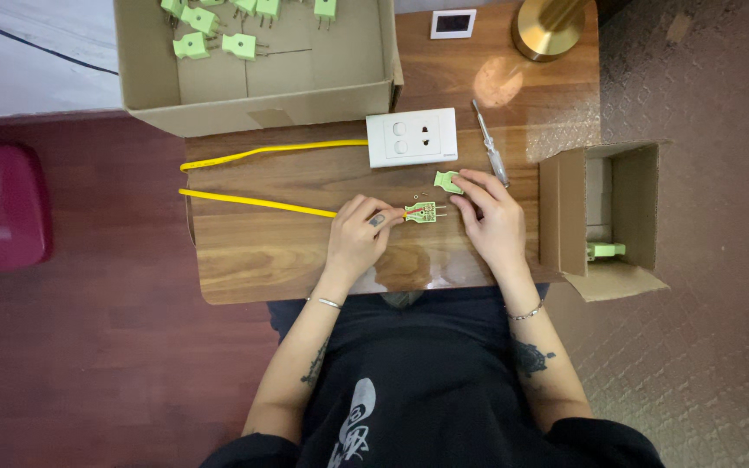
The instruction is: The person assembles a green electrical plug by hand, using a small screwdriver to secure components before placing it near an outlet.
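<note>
The open green plug point(421, 211) lies mid-counter point(244, 260), toward the near edge. The left hand point(359, 234) pinches the yellow cable point(257, 203) at its wires; better to keep them seated flat. The right hand point(491, 217), fingers curled, steadies the plug's prongs; its cover point(446, 181) lies just beyond.

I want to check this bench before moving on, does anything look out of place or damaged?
Nothing looks damaged or spilled. The green plug between the left hand and right hand lies opened, its cover set apart beside it, with the yellow cable running in. The screwdriver lies loose near the white socket.
</note>
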